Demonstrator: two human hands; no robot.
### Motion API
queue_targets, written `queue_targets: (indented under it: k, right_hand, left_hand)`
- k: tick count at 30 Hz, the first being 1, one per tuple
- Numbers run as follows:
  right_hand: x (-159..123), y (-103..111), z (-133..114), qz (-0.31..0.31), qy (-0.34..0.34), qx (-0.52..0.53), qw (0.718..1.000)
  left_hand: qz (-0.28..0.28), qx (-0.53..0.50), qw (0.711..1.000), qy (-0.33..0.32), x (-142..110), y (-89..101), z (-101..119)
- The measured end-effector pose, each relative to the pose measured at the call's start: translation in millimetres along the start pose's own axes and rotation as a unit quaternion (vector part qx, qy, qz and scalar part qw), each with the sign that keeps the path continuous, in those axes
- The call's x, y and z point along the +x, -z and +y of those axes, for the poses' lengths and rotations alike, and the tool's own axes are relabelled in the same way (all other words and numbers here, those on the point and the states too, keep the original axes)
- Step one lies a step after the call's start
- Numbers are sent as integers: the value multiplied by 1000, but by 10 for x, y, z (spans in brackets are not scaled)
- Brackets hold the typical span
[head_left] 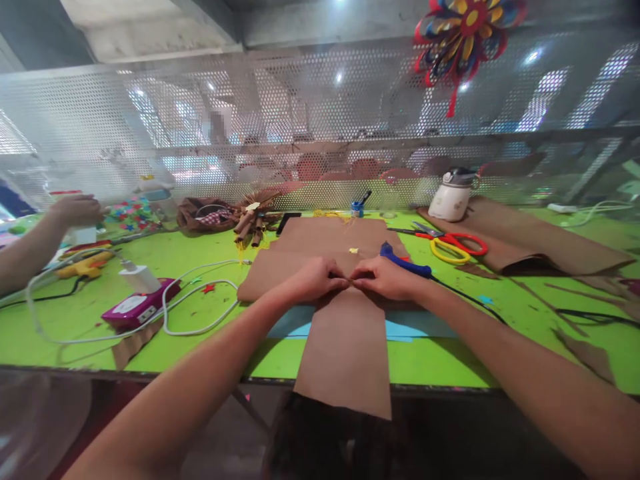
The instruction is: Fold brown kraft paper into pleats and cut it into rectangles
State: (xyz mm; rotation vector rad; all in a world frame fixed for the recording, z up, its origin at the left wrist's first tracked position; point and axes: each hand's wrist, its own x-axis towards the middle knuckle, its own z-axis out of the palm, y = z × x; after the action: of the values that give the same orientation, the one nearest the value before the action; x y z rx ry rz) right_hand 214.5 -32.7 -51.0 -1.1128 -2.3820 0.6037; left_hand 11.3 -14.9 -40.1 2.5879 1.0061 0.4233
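Both my hands meet at the middle of a brown paper sheet [345,353], whose lower end hangs over the table's front edge. My left hand [323,279] pinches the paper from the left. From the right, my right hand [383,277] pinches it too, the fingertips of both hands almost touching. Larger brown paper [280,263] lies beneath and beyond them, over light blue sheets [295,323]. A blue-handled tool with a black cord [407,262], perhaps a glue gun, rests just past my right hand.
Scissors with red and yellow handles [457,248] lie right, near a white flask [451,195] and folded brown paper [540,233]. A purple power strip [140,305] with a white cable sits left. Another person's hand [75,212] is at far left. Rolled paper sticks [253,223] lie behind.
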Motion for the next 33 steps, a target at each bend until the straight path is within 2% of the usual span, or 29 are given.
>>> queue_targets:
  k: [6,11,17,25,33]
  right_hand:
    - [51,-71,51,14,39,-77,996]
    - [32,-108,108,24,21,-92,995]
    - [39,-131,119,19,21,-91,995]
    - [54,-138,69,12,26,-107,994]
    - [38,-110,123,-8,64,-78,995]
  left_hand:
    - [-20,18,999,23,4,37,-62]
    - [-40,-5,998,57,-12,63,-102]
    - [-38,-9,996,82,-4,31,-130]
    - [-60,-31,996,61,4,15,-132]
    - [-77,58,995,-12,-34,65,-138]
